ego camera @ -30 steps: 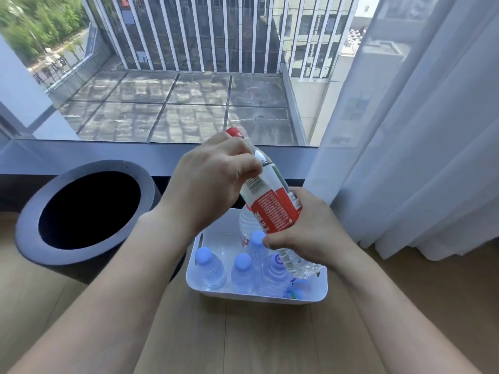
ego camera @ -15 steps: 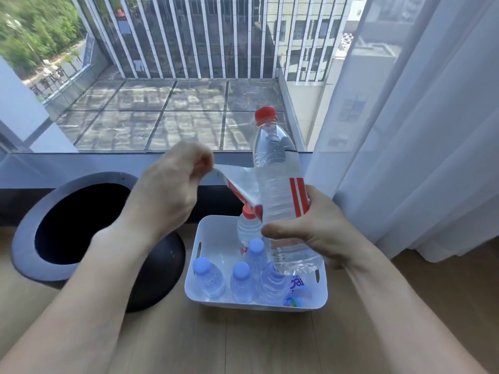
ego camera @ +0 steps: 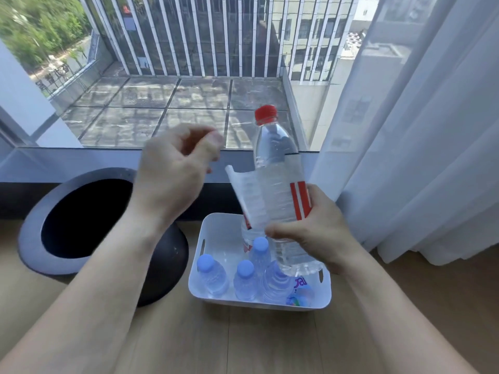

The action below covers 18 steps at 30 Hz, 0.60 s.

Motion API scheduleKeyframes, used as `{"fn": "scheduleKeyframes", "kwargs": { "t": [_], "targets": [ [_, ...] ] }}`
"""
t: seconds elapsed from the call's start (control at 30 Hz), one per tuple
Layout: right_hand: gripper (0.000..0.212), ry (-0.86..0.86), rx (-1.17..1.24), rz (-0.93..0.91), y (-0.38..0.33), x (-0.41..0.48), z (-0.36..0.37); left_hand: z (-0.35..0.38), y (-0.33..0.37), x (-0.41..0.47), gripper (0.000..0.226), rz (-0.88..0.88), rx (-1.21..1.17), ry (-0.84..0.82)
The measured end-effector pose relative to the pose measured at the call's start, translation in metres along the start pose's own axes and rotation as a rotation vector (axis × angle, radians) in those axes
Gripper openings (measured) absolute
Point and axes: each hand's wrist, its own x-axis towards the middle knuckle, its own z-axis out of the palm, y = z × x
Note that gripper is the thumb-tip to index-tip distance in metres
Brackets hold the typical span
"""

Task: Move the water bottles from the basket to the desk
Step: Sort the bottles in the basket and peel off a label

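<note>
My right hand (ego camera: 316,233) grips a clear red-capped water bottle (ego camera: 275,168) by its lower half and holds it upright above the white basket (ego camera: 259,304). Its red-and-white label (ego camera: 249,195) is partly peeled and sticks out to the left as a loose flap. My left hand (ego camera: 172,171) hovers left of that flap with fingers curled together, a small gap away from it and with nothing visible in it. In the basket stand several small blue-capped bottles (ego camera: 213,276) and one more red-labelled bottle (ego camera: 247,236), partly hidden behind the held one.
A round black bin (ego camera: 32,238) with a dark opening stands just left of the basket on the wooden floor (ego camera: 243,346). White curtains (ego camera: 418,157) hang at the right. A window ledge (ego camera: 81,163) runs behind, with glass above it.
The held bottle went from tilted to upright and rose. My left hand pulled the label away to the left, then came off the flap and lifted.
</note>
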Motion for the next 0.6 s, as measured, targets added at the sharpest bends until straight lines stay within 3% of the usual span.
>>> {"fn": "scheduleKeyframes", "kwargs": {
  "t": [0.07,0.13,0.33,0.43,0.53,0.6],
  "targets": [
    [0.06,-0.004,-0.076,-0.054,0.001,-0.004,0.009,0.014,0.006,-0.007,0.053,-0.125,-0.016,-0.25],
    [0.065,-0.005,-0.117,-0.101,0.002,-0.007,0.018,0.022,0.006,-0.012,0.07,-0.223,0.039,-0.331],
    [0.073,-0.082,-0.188,-0.193,-0.003,-0.018,0.026,0.025,0.004,-0.01,0.062,-0.411,-0.169,-0.272],
    [0.07,-0.285,0.164,-0.027,-0.013,-0.012,0.011,0.018,0.003,-0.008,0.058,-0.334,-0.224,-0.299],
    [0.091,-0.568,0.575,0.425,-0.015,0.001,-0.006,0.01,0.009,-0.007,0.044,-0.24,-0.319,-0.413],
    [0.077,-0.705,0.653,0.544,-0.013,0.001,-0.011,0.01,0.011,-0.009,0.039,-0.207,-0.373,-0.499]
  ]
}}
